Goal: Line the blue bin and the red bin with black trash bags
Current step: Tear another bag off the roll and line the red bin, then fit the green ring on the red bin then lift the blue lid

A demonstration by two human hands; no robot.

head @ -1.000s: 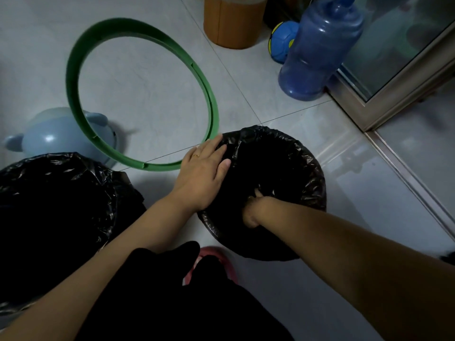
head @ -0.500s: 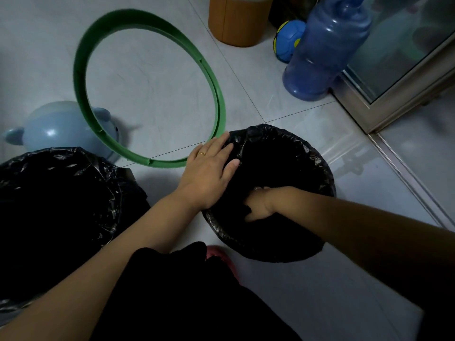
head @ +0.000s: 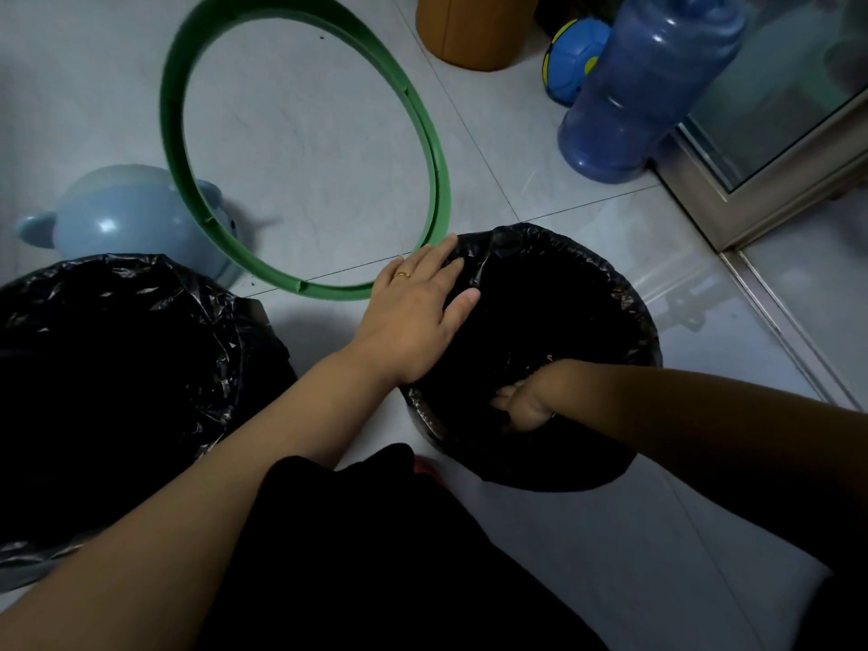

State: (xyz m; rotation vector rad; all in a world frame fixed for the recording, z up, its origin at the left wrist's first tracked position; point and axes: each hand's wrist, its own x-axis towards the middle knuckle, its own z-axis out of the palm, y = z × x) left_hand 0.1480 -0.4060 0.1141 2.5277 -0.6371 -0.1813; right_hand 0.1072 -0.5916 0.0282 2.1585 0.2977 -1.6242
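While bending over the tiled floor (head: 305,133), pressing the left hand (head: 413,317) flat, fingers straight and close together, on the far-left rim of the black trash bag (head: 606,279) draping the smaller round bin at centre right. Reaching the right hand (head: 526,406) down inside that bag by its near wall, fingers curling into the plastic. Spreading over the larger bin at left, apart from both hands: a second black bag (head: 117,368). Lying just beyond the left hand, a green hoop (head: 300,286), crossing in front of a pale blue pot (head: 108,218).

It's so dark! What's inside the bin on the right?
A black trash bag lines it, and the right hand is inside, curled on the plastic. The bottom is covered.
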